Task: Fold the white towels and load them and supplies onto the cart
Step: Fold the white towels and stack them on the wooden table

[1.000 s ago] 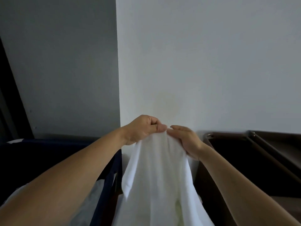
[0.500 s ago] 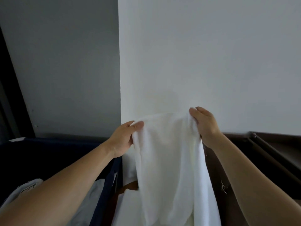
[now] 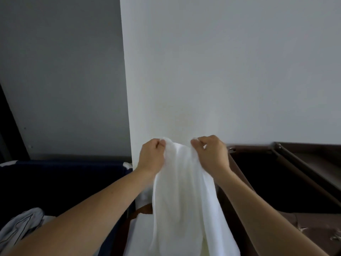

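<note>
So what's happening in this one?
A person is holding up a white towel in front of a pale wall. The left hand and right hand each pinch its top edge, close together, and the rest hangs down bunched and unfolded. A dark blue bin with a crumpled pale cloth sits to the left, and a brown cart frame is on the right. No fold is made yet.

The white towel [image 3: 184, 191] runs blurred off the bottom edge; its hem hides the fingertips of the left hand [image 3: 150, 157] and right hand [image 3: 212, 154].
</note>
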